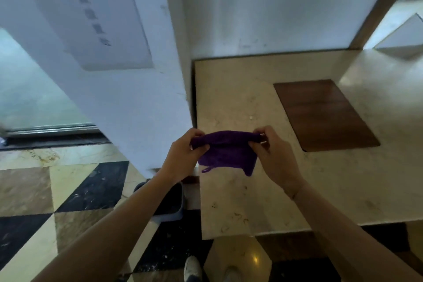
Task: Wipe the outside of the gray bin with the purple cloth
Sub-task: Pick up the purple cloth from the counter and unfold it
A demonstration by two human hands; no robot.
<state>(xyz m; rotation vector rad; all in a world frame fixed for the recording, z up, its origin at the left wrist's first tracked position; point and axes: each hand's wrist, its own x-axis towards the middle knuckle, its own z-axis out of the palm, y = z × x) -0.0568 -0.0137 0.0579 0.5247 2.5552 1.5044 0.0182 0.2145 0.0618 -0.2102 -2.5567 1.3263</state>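
The purple cloth [225, 152] hangs stretched between both hands above the near left part of a beige stone counter [274, 190]. My left hand [183, 153] pinches its left top corner and my right hand [272, 151] pinches its right top corner. A small loop dangles from the cloth's lower edge. The gray bin [171, 208] stands on the floor below, beside the counter's left side. My left forearm hides most of it, so only its dark inside and part of the rim show.
A dark wooden inlay [325, 114] sits in the counter to the right. A white pillar [128, 98] rises just left of the counter, and a white wall stands behind it. The floor [68, 190] has black and beige tiles. My shoes [194, 270] show at the bottom.
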